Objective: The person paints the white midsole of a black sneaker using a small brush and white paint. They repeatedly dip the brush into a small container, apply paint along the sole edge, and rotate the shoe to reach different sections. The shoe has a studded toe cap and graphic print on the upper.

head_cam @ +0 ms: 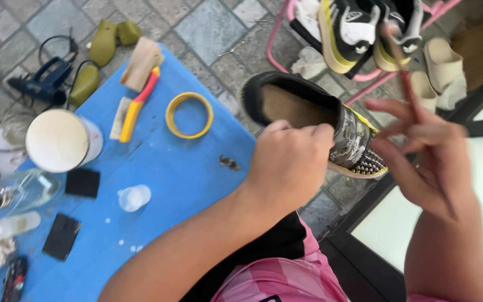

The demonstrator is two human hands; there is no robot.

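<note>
Left hand [289, 162] hides shoe [308, 120]; right hand [426, 151] holds blurred stick [398, 53].

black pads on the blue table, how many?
2: one pad beside the white tub, another pad nearer the table's front-left. More could be hidden off-frame.

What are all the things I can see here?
Shoe: one, black with yellow trim and studs, held above the paving.
Stick: one, reddish, thin, in the right hand.
Table: one, blue, left.
Brush: one, yellow and red, on the table.
Tape ring: one, yellow, on the table.
Tub: one, white, on the table.
Pads: two, black, on the table.
Rack: one, pink, holding sneakers.
Left hand: grips the shoe.
Right hand: holds the stick.
</note>
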